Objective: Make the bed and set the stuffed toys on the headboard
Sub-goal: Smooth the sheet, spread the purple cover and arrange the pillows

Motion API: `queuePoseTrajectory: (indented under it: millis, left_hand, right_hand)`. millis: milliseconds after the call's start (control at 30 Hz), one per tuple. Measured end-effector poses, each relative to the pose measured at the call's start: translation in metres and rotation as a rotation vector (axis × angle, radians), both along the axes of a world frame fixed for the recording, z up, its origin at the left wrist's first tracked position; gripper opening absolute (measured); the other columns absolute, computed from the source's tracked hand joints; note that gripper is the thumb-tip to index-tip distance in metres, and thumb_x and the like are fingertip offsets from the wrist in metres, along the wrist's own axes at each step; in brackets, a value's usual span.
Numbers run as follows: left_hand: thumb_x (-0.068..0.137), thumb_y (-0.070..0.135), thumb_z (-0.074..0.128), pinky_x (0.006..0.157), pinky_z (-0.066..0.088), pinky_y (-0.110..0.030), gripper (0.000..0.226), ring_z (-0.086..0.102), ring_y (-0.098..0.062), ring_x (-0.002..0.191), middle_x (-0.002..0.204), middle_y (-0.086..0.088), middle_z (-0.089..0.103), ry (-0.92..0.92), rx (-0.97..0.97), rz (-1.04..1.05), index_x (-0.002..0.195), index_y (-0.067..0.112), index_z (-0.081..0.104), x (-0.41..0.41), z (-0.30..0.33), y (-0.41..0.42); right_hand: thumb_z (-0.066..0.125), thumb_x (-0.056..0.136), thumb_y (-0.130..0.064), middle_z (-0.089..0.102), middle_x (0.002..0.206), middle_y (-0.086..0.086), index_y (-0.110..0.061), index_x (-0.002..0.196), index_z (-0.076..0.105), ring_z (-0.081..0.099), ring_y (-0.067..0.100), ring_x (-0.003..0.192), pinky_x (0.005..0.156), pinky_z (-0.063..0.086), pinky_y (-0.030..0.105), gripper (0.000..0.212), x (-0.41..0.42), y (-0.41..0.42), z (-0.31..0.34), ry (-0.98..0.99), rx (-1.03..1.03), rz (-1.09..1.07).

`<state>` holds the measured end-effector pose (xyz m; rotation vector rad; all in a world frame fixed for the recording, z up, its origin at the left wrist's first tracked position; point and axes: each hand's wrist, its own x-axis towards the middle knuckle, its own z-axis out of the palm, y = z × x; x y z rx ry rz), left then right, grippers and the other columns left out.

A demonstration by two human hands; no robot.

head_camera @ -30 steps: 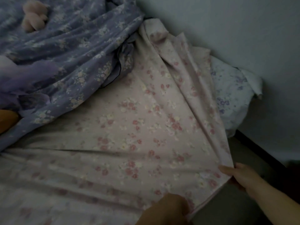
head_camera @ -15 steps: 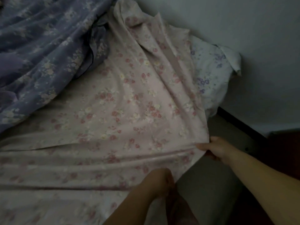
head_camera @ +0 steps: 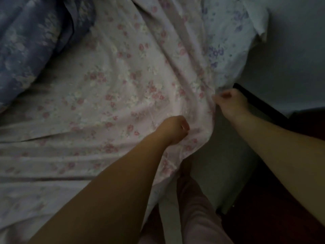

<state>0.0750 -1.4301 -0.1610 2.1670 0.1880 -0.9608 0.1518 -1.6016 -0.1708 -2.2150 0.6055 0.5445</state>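
Gripping the edge of the pink sheet (head_camera: 133, 88) at the bed corner, the left hand (head_camera: 174, 129) and right hand (head_camera: 230, 103) have their fingers curled on it. Sheet is wrinkled, blue quilt (head_camera: 29, 43) bunched; no toys visible, so most work remains.

Dim, low-contrast picture with a cool cast. The brightest patch lies on the pink floral sheet (head_camera: 133, 95) near centre. Lower right corner falls into deep shadow. Detail is soft and grainy throughout.
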Motion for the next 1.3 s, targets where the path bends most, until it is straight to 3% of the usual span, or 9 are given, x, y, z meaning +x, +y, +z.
queuePoseTrajectory:
  millis: [267, 500, 600, 667, 767, 933, 1067, 1167, 1300]
  left_hand:
    - [0.090, 0.013, 0.055, 0.085, 0.042, -0.024, 0.020, 0.056, -0.022, 0.107, 0.115, -0.007, 0.061, -0.115, 0.019, 0.353, 0.109, 0.011, 0.063, 0.079, 0.007, -0.011]
    - [0.089, 0.012, 0.057, 0.093, 0.049, -0.031, 0.025, 0.058, -0.021, 0.105, 0.113, -0.006, 0.061, -0.170, 0.032, 0.471, 0.113, 0.013, 0.060, 0.144, 0.012, -0.010]
    - [0.087, 0.013, 0.060, 0.099, 0.046, -0.038, 0.036, 0.056, -0.023, 0.113, 0.123, -0.007, 0.057, -0.199, 0.018, 0.543, 0.123, 0.014, 0.056, 0.166, 0.012, -0.012]
    - [0.087, 0.015, 0.061, 0.102, 0.044, -0.039, 0.043, 0.052, -0.023, 0.118, 0.130, -0.008, 0.053, -0.199, 0.013, 0.555, 0.129, 0.015, 0.051, 0.179, 0.013, -0.018]
    - [0.086, 0.016, 0.064, 0.102, 0.045, -0.038, 0.049, 0.053, -0.023, 0.118, 0.133, -0.007, 0.052, -0.206, 0.007, 0.544, 0.133, 0.016, 0.049, 0.197, 0.016, -0.034]
    - [0.085, 0.025, 0.065, 0.104, 0.043, -0.038, 0.057, 0.050, -0.024, 0.122, 0.142, -0.004, 0.045, -0.144, 0.035, 0.430, 0.138, 0.023, 0.044, 0.213, 0.019, -0.061]
    - [0.086, 0.024, 0.065, 0.095, 0.049, -0.029, 0.060, 0.054, -0.021, 0.114, 0.143, -0.003, 0.044, -0.081, -0.021, 0.385, 0.140, 0.022, 0.041, 0.213, 0.019, -0.069]
    - [0.088, 0.020, 0.063, 0.058, 0.046, -0.009, 0.058, 0.048, -0.004, 0.069, 0.139, -0.001, 0.046, -0.042, -0.052, 0.367, 0.141, 0.020, 0.039, 0.209, 0.016, -0.072]
    - [0.088, 0.020, 0.063, 0.072, 0.054, -0.023, 0.045, 0.052, -0.003, 0.066, 0.128, -0.006, 0.055, -0.008, -0.047, 0.396, 0.132, 0.019, 0.051, 0.206, 0.007, -0.073]
  right_hand:
    - [0.057, 0.087, -0.034, 0.062, 0.113, 0.007, -0.011, 0.115, 0.060, 0.058, 0.023, 0.104, 0.075, 0.041, 0.023, 0.036, 0.106, 0.045, 0.000, -0.103, -0.012, 0.150]
    - [0.070, 0.078, -0.029, 0.068, 0.104, 0.016, 0.005, 0.114, 0.062, 0.067, 0.029, 0.091, 0.081, 0.057, 0.043, 0.050, 0.179, 0.065, -0.015, 0.046, 0.384, -0.207]
    - [0.073, 0.076, -0.019, 0.068, 0.094, 0.016, 0.002, 0.098, 0.068, 0.067, 0.027, 0.086, 0.082, 0.056, 0.047, 0.030, 0.194, 0.055, -0.014, 0.022, 0.487, -0.253]
    - [0.068, 0.081, -0.012, 0.063, 0.074, 0.012, -0.009, 0.074, 0.065, 0.062, 0.020, 0.066, 0.070, 0.056, 0.041, 0.008, 0.200, 0.041, -0.007, -0.104, 0.508, -0.301]
    - [0.060, 0.087, -0.010, 0.049, 0.061, -0.001, -0.018, 0.064, 0.052, 0.045, 0.003, 0.044, 0.046, 0.041, 0.016, 0.025, 0.210, 0.002, 0.004, -0.271, 0.426, -0.440]
    - [0.054, 0.086, -0.019, 0.057, 0.093, 0.003, -0.008, 0.106, 0.064, 0.054, 0.018, 0.085, 0.074, 0.048, 0.028, 0.025, 0.210, -0.073, -0.007, -0.358, 0.135, -0.724]
    - [0.054, 0.089, -0.021, 0.056, 0.095, 0.005, -0.013, 0.105, 0.061, 0.053, 0.018, 0.085, 0.071, 0.045, 0.027, 0.019, 0.200, -0.077, -0.025, -0.279, 0.200, -0.708]
    - [0.063, 0.084, -0.037, 0.060, 0.104, 0.003, -0.013, 0.117, 0.060, 0.060, 0.019, 0.090, 0.077, 0.052, 0.031, 0.041, 0.200, -0.071, -0.017, -0.191, 0.381, -0.649]
    - [0.070, 0.053, -0.075, 0.069, 0.109, 0.005, -0.019, 0.113, 0.067, 0.068, 0.026, 0.095, 0.080, 0.055, 0.041, 0.082, 0.232, -0.077, -0.024, -0.048, 0.592, -0.600]
